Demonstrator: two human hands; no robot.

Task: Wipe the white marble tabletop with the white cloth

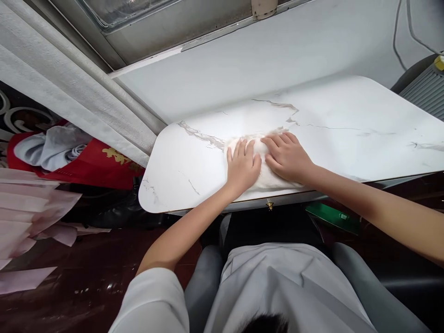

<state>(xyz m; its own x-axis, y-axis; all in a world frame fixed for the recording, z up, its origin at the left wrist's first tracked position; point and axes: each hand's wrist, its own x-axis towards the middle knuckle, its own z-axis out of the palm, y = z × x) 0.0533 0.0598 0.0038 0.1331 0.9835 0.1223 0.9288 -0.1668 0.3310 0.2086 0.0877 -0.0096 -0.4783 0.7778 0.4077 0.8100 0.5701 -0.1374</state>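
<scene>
A white, fluffy piece of cloth (pixel 265 175) lies near the front edge of a white marble-patterned table (pixel 194 171). On its left part rests my left hand (pixel 243 164), palm down with the fingers spread. My right hand (pixel 288 156) lies flat over the right part, its fingers stretched out and slightly apart. Both hands touch the cloth from above, and neither grips it. What lies beneath the palms is hidden.
A small gold knob (pixel 269 205) sticks out below the table's front edge. To the left hang a pale curtain (pixel 86 88) and a red bag (pixel 93 164) with light cloth inside. A grey ribbed object (pixel 425 90) stands at the right, near a cable (pixel 395 41).
</scene>
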